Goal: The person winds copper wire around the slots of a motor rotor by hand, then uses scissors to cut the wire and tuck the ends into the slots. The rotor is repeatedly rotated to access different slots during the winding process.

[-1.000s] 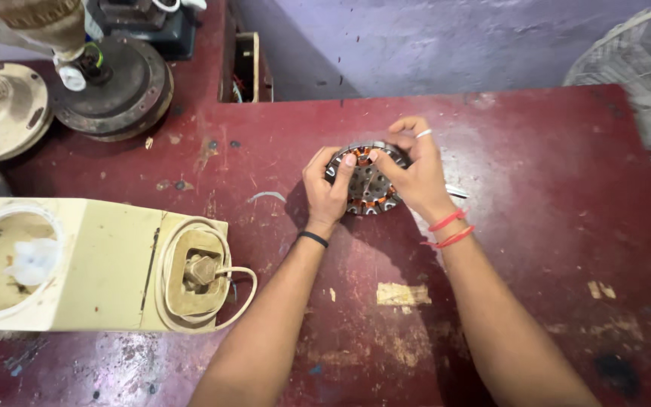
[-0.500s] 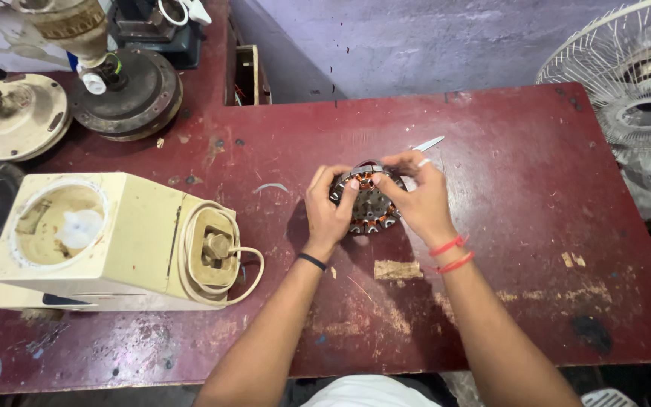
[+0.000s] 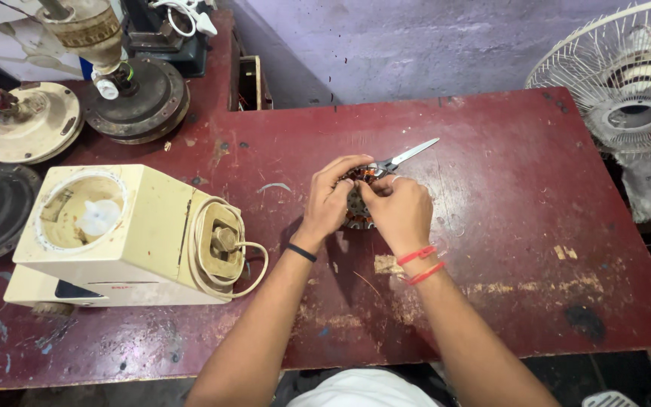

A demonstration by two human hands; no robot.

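Observation:
Both my hands meet over a round motor stator (image 3: 356,205) with copper windings, resting on the dark red table (image 3: 506,226). My left hand (image 3: 331,197) grips its left side, fingers curled over the top. My right hand (image 3: 397,212) covers its right side; red bands circle that wrist. Most of the stator is hidden under the hands. A pair of scissors (image 3: 404,157) lies just beyond my right hand, blades pointing up and right; whether fingers touch its handles I cannot tell.
A cream mixer base (image 3: 126,237) lies on its side at the left, cord coiled on its end. Ceiling-fan motor housings (image 3: 139,98) stand at the back left. A white table fan (image 3: 634,83) stands off the right edge.
The view has pulled back and shifted, showing more of the table. My hands have closed further over the stator, and the scissors now show beyond my right hand.

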